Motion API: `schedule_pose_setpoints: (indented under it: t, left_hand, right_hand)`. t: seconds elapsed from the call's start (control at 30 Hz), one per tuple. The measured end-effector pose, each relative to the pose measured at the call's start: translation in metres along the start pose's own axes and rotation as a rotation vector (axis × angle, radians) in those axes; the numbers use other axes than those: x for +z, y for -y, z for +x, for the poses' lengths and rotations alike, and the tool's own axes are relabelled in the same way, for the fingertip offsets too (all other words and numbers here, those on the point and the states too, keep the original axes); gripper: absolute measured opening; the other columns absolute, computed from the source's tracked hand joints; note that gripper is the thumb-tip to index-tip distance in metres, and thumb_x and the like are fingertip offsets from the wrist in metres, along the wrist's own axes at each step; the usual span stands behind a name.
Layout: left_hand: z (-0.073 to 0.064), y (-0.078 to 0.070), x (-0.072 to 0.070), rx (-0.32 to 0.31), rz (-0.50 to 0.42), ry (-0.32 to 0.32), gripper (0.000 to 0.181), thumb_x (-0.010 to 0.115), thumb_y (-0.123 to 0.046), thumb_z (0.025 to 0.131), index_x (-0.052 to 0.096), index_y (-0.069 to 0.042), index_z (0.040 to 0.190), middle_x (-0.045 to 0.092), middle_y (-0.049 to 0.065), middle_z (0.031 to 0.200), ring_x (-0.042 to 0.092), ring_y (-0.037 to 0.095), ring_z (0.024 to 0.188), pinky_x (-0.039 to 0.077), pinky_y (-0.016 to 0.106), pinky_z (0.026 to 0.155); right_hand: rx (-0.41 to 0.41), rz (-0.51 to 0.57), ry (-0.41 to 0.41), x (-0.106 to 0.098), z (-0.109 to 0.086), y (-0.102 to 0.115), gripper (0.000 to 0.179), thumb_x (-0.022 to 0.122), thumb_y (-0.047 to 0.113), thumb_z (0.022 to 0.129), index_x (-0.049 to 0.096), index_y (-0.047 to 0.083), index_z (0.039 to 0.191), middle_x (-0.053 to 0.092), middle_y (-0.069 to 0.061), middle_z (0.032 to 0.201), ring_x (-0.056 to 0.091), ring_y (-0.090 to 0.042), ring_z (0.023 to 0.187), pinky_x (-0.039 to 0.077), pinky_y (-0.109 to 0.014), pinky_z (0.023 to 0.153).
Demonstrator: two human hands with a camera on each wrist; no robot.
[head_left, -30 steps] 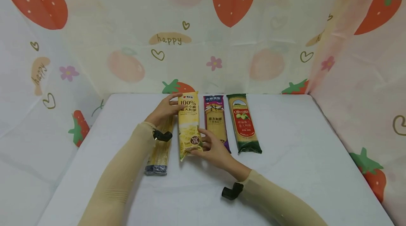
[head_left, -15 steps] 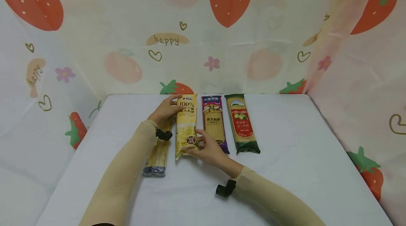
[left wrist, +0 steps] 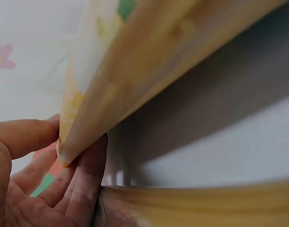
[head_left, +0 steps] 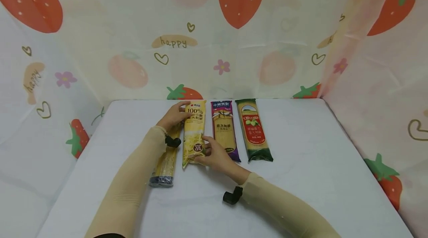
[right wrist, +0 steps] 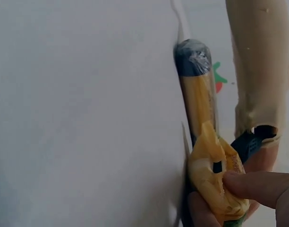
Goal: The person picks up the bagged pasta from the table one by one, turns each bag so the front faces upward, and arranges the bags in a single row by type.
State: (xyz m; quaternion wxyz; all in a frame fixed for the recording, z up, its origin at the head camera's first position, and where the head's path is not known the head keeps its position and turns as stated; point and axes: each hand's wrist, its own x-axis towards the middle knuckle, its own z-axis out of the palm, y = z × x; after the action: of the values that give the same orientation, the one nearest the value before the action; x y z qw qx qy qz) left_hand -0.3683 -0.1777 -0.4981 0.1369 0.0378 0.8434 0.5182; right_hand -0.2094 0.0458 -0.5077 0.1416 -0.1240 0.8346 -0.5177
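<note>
A yellow packet of pasta (head_left: pixel 194 134) is held between both hands, lengthwise to the table. My left hand (head_left: pixel 172 116) pinches its far left corner, thumb on one face and fingers on the other, in the left wrist view. At its near end my right hand (head_left: pixel 218 158) grips the lower right edge; the right wrist view shows the thumb (right wrist: pixel 258 185) on the crimped end. Beneath the left forearm lies a clear packet of pasta (head_left: pixel 165 167) with a dark blue end, partly hidden. In the left wrist view a shadowed gap shows under the yellow packet's edge.
Right of the yellow packet lies a purple pasta packet (head_left: pixel 224 130), then a green and red one (head_left: pixel 254 130), all roughly side by side. A white cloth covers the table (head_left: pixel 301 193). Strawberry-print curtains (head_left: pixel 240 45) enclose its back and sides.
The yellow packet has come down slightly toward the table and a little left, both hands keeping their hold. The head view has shifted slightly; the other packets lie as before.
</note>
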Motion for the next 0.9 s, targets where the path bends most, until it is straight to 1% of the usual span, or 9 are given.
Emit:
schedule_pose_setpoints:
  t: [0.17,0.37,0.43,0.47,0.57,0.63,0.67,0.77,0.9]
  left_hand:
    - [0.001,0.002,-0.001,-0.008,0.013,-0.016,0.067,0.067,-0.023,0.109,0.037,-0.015,0.168,0.048,0.026,0.160,0.059,0.039,0.135,0.049,0.050,0.112]
    - [0.001,0.003,0.000,0.010,0.001,-0.022,0.067,0.065,-0.022,0.110,0.035,-0.012,0.169,0.044,0.028,0.163,0.055,0.042,0.140,0.048,0.053,0.114]
    - [0.001,0.003,0.001,0.018,0.004,-0.019,0.067,0.065,-0.022,0.110,0.034,-0.011,0.169,0.041,0.028,0.164,0.052,0.042,0.143,0.047,0.053,0.116]
    - [0.001,0.003,0.001,0.022,0.006,-0.018,0.067,0.064,-0.022,0.111,0.034,-0.010,0.169,0.041,0.029,0.164,0.052,0.042,0.144,0.047,0.054,0.116]
    - [0.000,0.003,0.000,0.028,0.011,-0.014,0.067,0.064,-0.021,0.111,0.033,-0.009,0.169,0.039,0.030,0.165,0.050,0.043,0.145,0.046,0.054,0.117]
    - [0.000,0.003,0.000,0.026,0.013,-0.012,0.067,0.064,-0.021,0.111,0.032,-0.009,0.169,0.039,0.030,0.165,0.050,0.044,0.144,0.045,0.055,0.118]
    - [0.000,0.003,0.000,0.025,0.018,-0.012,0.067,0.064,-0.021,0.111,0.032,-0.009,0.169,0.039,0.030,0.164,0.050,0.044,0.144,0.045,0.055,0.118]
    - [0.000,0.003,0.001,0.019,0.037,-0.019,0.067,0.065,-0.022,0.110,0.034,-0.009,0.169,0.040,0.030,0.164,0.050,0.044,0.144,0.045,0.055,0.117]
    - [0.003,0.006,0.004,0.011,0.107,-0.070,0.065,0.069,-0.025,0.108,0.042,-0.009,0.164,0.044,0.027,0.161,0.051,0.042,0.143,0.048,0.054,0.115]
  right_hand:
    - [0.028,-0.062,0.007,0.001,0.003,0.006,0.087,0.088,0.021,0.093,0.040,0.008,0.164,0.067,-0.013,0.124,0.064,-0.025,0.112,0.058,-0.043,0.092]
    - [0.055,-0.103,0.018,0.002,0.007,0.008,0.088,0.087,0.022,0.094,0.037,0.007,0.166,0.067,-0.014,0.123,0.064,-0.024,0.109,0.058,-0.041,0.089]
    - [0.059,-0.116,0.020,0.002,0.008,0.008,0.089,0.086,0.022,0.095,0.036,0.006,0.166,0.067,-0.016,0.127,0.065,-0.026,0.113,0.058,-0.043,0.092]
    - [0.060,-0.131,0.021,0.002,0.008,0.009,0.089,0.086,0.022,0.095,0.036,0.005,0.166,0.065,-0.017,0.132,0.064,-0.027,0.117,0.057,-0.044,0.097]
    - [0.060,-0.172,0.020,0.002,0.008,0.010,0.089,0.086,0.024,0.096,0.035,0.003,0.166,0.057,-0.022,0.148,0.059,-0.031,0.131,0.052,-0.048,0.110]
    - [0.057,-0.200,0.020,0.002,0.008,0.011,0.090,0.085,0.025,0.096,0.035,0.002,0.167,0.052,-0.023,0.153,0.055,-0.031,0.134,0.048,-0.049,0.115]
    - [0.056,-0.209,0.021,0.002,0.008,0.012,0.090,0.085,0.026,0.096,0.034,0.002,0.167,0.050,-0.023,0.154,0.055,-0.031,0.133,0.048,-0.048,0.115]
    - [0.046,-0.233,0.023,0.003,0.007,0.012,0.091,0.085,0.026,0.096,0.034,0.001,0.167,0.052,-0.024,0.147,0.056,-0.027,0.122,0.050,-0.046,0.110]
    - [0.029,-0.265,0.023,0.004,0.006,0.010,0.092,0.086,0.025,0.095,0.034,-0.001,0.166,0.054,-0.023,0.140,0.055,-0.024,0.113,0.052,-0.044,0.103]
